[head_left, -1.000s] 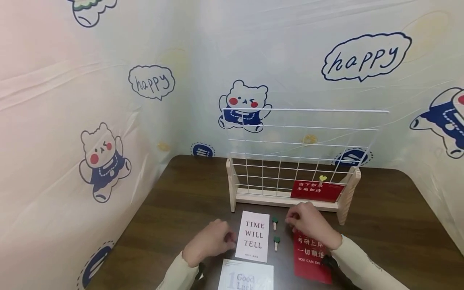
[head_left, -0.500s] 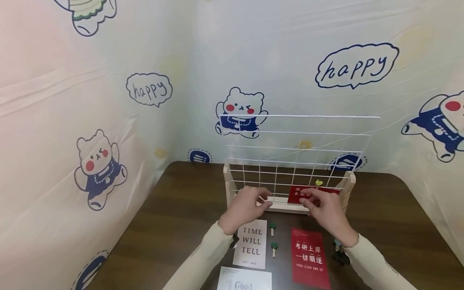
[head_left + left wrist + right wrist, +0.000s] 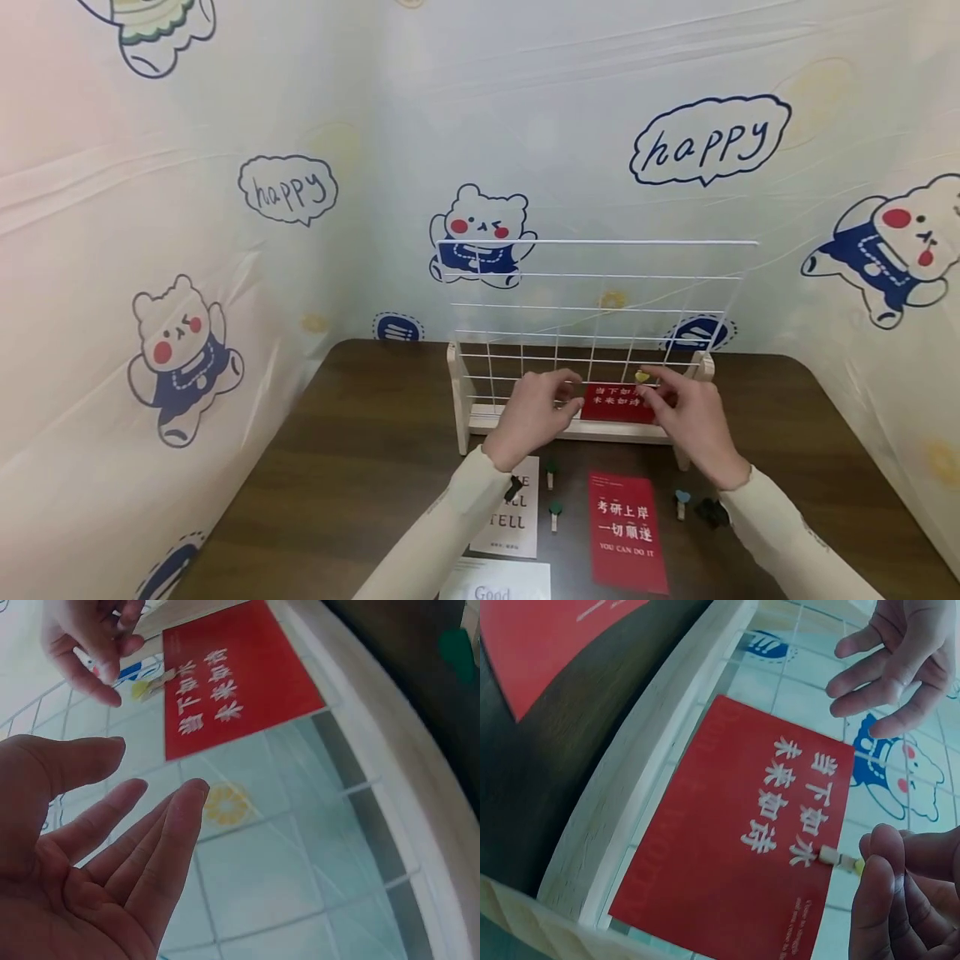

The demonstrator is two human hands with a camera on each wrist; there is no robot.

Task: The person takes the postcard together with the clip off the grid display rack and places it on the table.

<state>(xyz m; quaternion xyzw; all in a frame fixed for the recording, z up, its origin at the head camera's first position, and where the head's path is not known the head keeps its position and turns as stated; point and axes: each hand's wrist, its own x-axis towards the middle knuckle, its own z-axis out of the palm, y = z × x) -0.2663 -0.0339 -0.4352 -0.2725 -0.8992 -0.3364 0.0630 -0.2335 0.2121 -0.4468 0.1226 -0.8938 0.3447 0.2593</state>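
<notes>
A red card (image 3: 618,403) with white characters hangs on the lower right of the white wire grid (image 3: 557,358). A small clip with a yellow heart (image 3: 642,377) holds its upper edge; its wooden part (image 3: 835,857) shows in the right wrist view. The thumb and index finger of my right hand (image 3: 697,421) are close about the heart, and the left wrist view shows them apart, just short of it. Left of the card, my left hand (image 3: 531,412) is in front of the grid, fingers loosely bent and holding nothing.
Below the grid's wooden stand lie a red card (image 3: 626,533), a white card (image 3: 517,521) and a "Good" card (image 3: 495,579). Green-topped clips (image 3: 555,515) lie between them. A blue heart clip (image 3: 682,503) and a dark object (image 3: 711,512) lie near my right wrist.
Both hands have risen from the table cards to the grid. My right hand has come to the yellow heart clip; my left has moved up and right. The view has shifted slightly.
</notes>
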